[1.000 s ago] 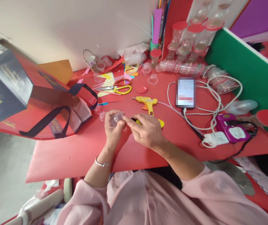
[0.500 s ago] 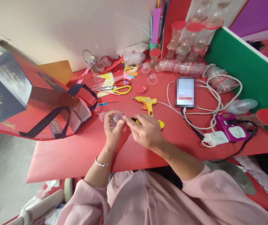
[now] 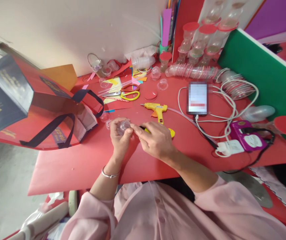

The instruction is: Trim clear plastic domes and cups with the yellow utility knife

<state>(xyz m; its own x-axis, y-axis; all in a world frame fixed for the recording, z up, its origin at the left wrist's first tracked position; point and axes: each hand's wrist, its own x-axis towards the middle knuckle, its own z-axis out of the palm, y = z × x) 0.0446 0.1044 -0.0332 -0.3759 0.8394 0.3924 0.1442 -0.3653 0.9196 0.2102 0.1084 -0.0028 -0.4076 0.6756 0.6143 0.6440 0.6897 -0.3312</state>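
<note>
While cupping a clear plastic dome (image 3: 123, 127) in the left hand (image 3: 119, 138), mid-frame, held a yellow-and-black tool (image 3: 147, 130) in the right hand (image 3: 158, 138), pointed leftward at it.

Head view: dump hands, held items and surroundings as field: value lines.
left hand: holds a clear plastic piece
right hand: grips a yellow-and-black tool, mostly hidden
surface: red tabletop
beyond hands: yellow glue gun; scissors farther back, to the left
far left: red bag
far right: purple plug box
</note>
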